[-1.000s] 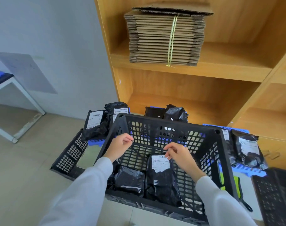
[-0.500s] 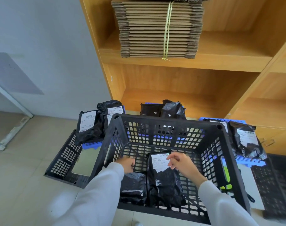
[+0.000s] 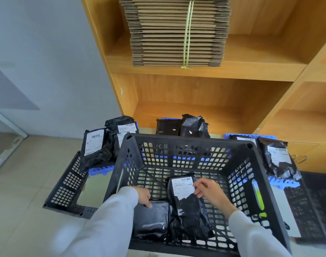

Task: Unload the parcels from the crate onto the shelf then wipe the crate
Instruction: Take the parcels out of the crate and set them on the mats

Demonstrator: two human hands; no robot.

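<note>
- Head view, hands — the right hand [image 3: 209, 191] pinches the upper right edge of the labelled parcel [image 3: 189, 206], which stands tilted inside the black crate [image 3: 178, 141]; the left hand [image 3: 144, 196] rests curled on the top edge of the flat parcel [image 3: 152, 219] beside it, and whether it grips or merely touches cannot be told.
- Head view, risks — a pinch on thin film near a corner may slip, or stretch the bag, once the weight hangs from it; the parcel would likely drop back onto the crate floor. Lifting both at once could snag one against the crate's high rim.
- Head view, destination — the lower shelf [image 3: 204, 115] lies beyond the crate's far wall, so each parcel must probably rise over that wall first.
- Head view, surroundings — bagged parcels [image 3: 95, 145] sit on blue trays [image 3: 101, 170] to the left, behind and to the right of the crate; a flat black grid panel [image 3: 65, 188] lies on the floor at left.
- Head view, above — a tied stack of flattened cardboard [image 3: 177, 34] occupies the upper shelf.
</note>
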